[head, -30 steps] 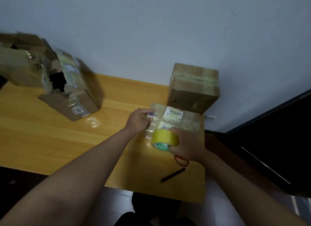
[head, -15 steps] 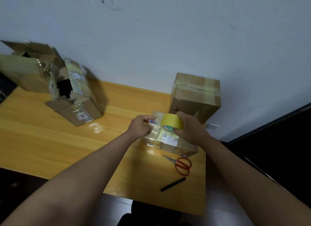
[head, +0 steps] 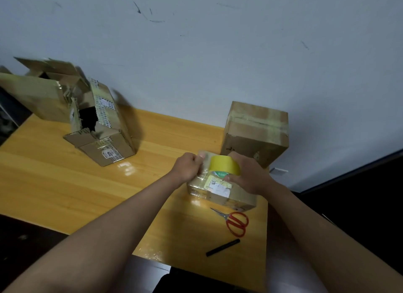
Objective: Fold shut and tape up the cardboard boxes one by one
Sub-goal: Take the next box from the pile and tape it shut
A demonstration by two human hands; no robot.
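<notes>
**Small box getting taped**

Head view:

Seen near the right end of the wooden table (head: pixel 65 183): a small flat cardboard box (head: pixel 220 189) with white stickers on top. Long side running from the near right corner toward the far left. Lying right under both hands, so no reaching needed.

Left hand (head: pixel 187 166) curled tight at the far left end of the small box, pinching something there. Probably the loose end of the tape, but too shiny and small to tell for sure.

Right hand (head: pixel 246 175) wrapped around the yellow tape roll (head: pixel 224 165), held just above the box top. Roll sitting between the two hands, very close to the left one.

Next pull likely along the long side of the box, toward the near right, away from the left hand. Right hand the one to move, left hand the one to hold.

Behind the small box: a bigger box (head: pixel 257 129), closed and taped already. Far left: two open boxes (head: pixel 96 122) with torn flaps, not yet done.

Just beside the small box on the near side: red scissors (head: pixel 235 222). A bit nearer, a black pen (head: pixel 222 247).
</notes>
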